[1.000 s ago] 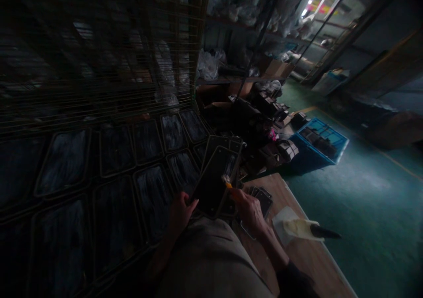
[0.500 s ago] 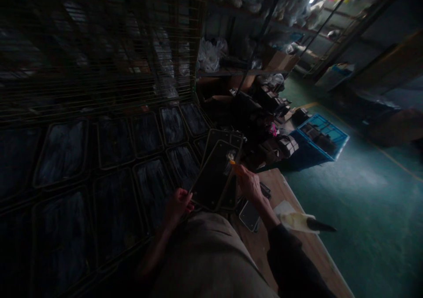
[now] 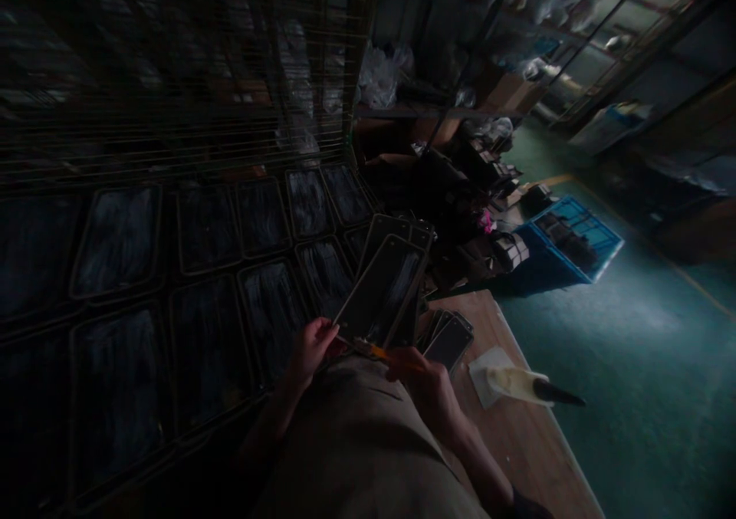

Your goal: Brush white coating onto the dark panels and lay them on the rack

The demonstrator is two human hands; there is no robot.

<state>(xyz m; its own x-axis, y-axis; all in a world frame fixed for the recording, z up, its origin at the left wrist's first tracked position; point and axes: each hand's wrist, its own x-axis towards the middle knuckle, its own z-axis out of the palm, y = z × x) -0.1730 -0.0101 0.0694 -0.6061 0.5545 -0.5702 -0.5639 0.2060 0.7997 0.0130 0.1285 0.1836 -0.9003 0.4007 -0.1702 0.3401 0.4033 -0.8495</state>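
My left hand [image 3: 310,348] is closed on the lower left edge of a dark flat rectangular panel [image 3: 382,289], which leans tilted above my lap with whitish streaks on its face. My right hand [image 3: 422,385] is closed round an orange-handled brush [image 3: 382,353], whose tip lies at the panel's bottom edge. More panels of the same kind stand stacked right behind the held one. A small pile of dark panels [image 3: 448,339] lies on the wooden board [image 3: 517,442] just right of my right hand.
Several streaked panels [image 3: 207,274] lie in rows on a rack to my left, below a wire rack [image 3: 172,82]. A white bottle with a dark tip [image 3: 526,386] lies on paper on the board. A blue crate [image 3: 569,239] stands on the green floor.
My right hand drew the brush from the panel's upper right corner down to its bottom edge. Whitish streaks now show on the panel. The view shifted slightly.
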